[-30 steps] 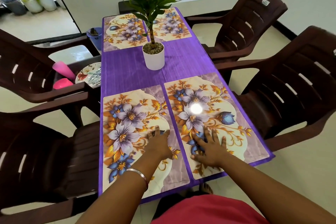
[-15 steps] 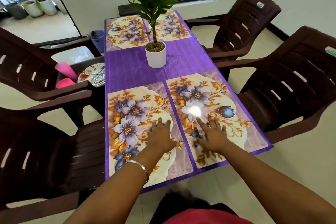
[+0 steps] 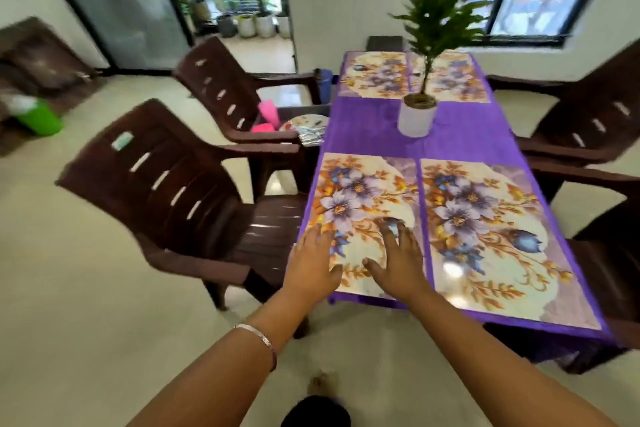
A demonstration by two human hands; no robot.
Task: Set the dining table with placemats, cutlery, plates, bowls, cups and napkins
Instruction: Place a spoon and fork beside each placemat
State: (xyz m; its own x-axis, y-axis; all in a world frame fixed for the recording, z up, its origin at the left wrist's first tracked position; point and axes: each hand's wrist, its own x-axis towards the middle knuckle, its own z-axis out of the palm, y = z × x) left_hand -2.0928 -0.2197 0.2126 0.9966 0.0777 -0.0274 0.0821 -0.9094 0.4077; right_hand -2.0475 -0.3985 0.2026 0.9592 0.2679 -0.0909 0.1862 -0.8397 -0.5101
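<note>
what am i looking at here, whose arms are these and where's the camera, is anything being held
There is no machine: a person wears a camera on the head, looking forward and down, so the arms are their own. Both hands lie flat on the near left placemat, the left hand at its left edge, the right hand nearer its right edge. Nothing is held. The purple table carries four flowered placemats and a potted plant. Pink cups and a plate wait on a brown chair beside it.
</note>
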